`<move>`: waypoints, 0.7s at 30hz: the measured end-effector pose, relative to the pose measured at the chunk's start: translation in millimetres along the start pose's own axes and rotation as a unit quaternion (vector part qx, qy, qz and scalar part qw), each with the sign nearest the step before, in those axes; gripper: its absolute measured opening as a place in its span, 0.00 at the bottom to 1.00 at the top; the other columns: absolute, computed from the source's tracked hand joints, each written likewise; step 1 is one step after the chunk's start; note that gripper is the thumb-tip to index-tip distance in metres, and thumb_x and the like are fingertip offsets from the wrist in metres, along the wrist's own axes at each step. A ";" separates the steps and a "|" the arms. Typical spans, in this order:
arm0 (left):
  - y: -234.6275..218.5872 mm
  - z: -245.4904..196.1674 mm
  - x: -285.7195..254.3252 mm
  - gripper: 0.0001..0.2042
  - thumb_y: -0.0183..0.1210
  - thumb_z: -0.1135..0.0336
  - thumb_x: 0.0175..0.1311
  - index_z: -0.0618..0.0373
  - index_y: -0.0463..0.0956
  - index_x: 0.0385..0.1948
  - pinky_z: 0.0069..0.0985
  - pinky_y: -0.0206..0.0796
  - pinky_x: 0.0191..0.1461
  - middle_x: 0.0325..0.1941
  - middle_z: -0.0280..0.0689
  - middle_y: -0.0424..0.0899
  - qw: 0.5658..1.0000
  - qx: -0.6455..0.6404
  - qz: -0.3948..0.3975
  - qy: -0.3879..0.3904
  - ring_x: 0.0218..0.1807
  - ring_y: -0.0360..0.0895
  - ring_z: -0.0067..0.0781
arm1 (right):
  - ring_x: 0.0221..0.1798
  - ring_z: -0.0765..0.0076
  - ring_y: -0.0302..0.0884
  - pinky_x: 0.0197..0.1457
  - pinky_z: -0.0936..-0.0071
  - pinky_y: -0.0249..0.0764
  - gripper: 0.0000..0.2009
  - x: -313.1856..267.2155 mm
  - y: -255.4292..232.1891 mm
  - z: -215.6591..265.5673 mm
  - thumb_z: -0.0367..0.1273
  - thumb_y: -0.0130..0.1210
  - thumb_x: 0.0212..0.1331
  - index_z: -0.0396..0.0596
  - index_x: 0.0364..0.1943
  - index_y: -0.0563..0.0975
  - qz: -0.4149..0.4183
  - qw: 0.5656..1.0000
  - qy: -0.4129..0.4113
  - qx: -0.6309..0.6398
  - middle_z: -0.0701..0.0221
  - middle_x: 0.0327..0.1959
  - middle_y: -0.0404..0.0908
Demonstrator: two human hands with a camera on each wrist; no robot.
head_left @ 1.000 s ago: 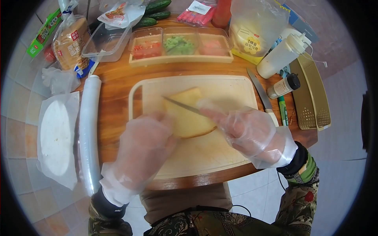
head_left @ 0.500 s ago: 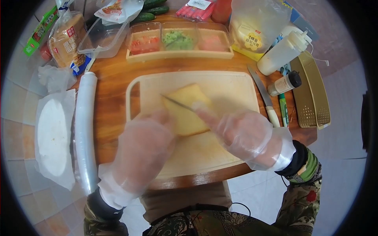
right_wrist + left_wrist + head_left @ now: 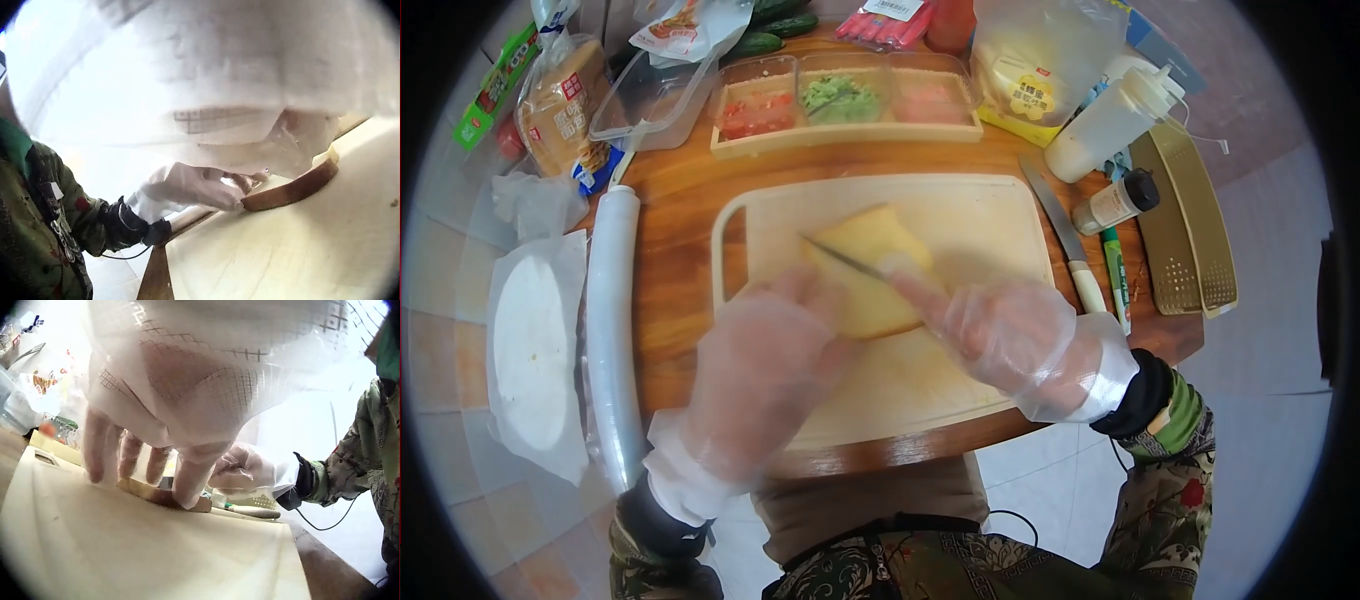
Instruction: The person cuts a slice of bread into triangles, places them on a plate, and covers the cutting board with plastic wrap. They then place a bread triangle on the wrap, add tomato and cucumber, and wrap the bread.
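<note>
Bread slice: flat on my cutting board, knife angled across it.
Right hand: gripping the knife.
Left hand: fingers extended, touching the slice's left side.
Knife risk: if I steady too lightly, bread could skid or tear, nicking my fingers.
Tabletop: brown wood.
Room: pale-tiled floor.

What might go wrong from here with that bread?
The main risk I see is a cut: the knife in the right hand lies across the bread slice, its blade close to the left hand's fingers.

The thin, baggy plastic gloves might also wrinkle and catch the blade, or loosen the grip.

Finally, a second knife lies with its handle close to the right glove, so it could get knocked.
</note>
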State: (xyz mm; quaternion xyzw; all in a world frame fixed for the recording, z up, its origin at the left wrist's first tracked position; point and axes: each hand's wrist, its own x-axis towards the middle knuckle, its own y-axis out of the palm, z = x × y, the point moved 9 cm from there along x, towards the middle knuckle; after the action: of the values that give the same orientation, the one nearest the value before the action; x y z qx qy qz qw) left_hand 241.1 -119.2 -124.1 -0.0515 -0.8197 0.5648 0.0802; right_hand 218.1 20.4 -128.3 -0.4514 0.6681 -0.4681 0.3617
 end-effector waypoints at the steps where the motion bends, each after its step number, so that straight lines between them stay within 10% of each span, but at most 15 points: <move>1: -0.5 0.1 0.4 0.18 0.70 0.63 0.54 0.61 0.83 0.46 0.43 0.78 0.49 0.53 0.49 0.84 1.000 0.000 -0.004 0.001 0.48 0.83 0.55 | 0.22 0.70 0.71 0.26 0.70 0.71 0.36 -1.4 2.7 -2.6 0.25 0.49 0.59 0.39 0.77 0.59 0.000 1.000 0.001 -0.001 0.74 0.22 0.66; 3: -0.7 0.2 -0.6 0.18 0.70 0.63 0.54 0.60 0.83 0.46 0.43 0.78 0.49 0.53 0.49 0.84 1.000 0.008 -0.011 0.013 0.48 0.83 0.55 | 0.23 0.65 0.74 0.26 0.66 0.73 0.35 -8.7 -3.9 -19.7 0.24 0.49 0.59 0.42 0.76 0.62 -0.102 0.939 0.031 0.326 0.71 0.21 0.69; 21: -0.6 -3.8 5.2 0.20 0.69 0.64 0.55 0.59 0.81 0.51 0.43 0.75 0.51 0.52 0.49 0.83 0.998 0.010 0.060 -0.027 0.49 0.81 0.57 | 0.40 0.43 0.82 0.42 0.54 0.77 0.22 -88.8 33.4 -93.8 0.24 0.52 0.65 0.46 0.64 0.75 -0.192 0.877 0.343 0.277 0.52 0.37 0.83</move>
State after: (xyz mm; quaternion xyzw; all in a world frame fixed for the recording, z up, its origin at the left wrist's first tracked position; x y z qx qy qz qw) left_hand 236.7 -114.9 -121.9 -0.0846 -0.8110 0.5783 0.0250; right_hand 153.7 137.3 -126.5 -0.2637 0.4930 -0.8199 0.1232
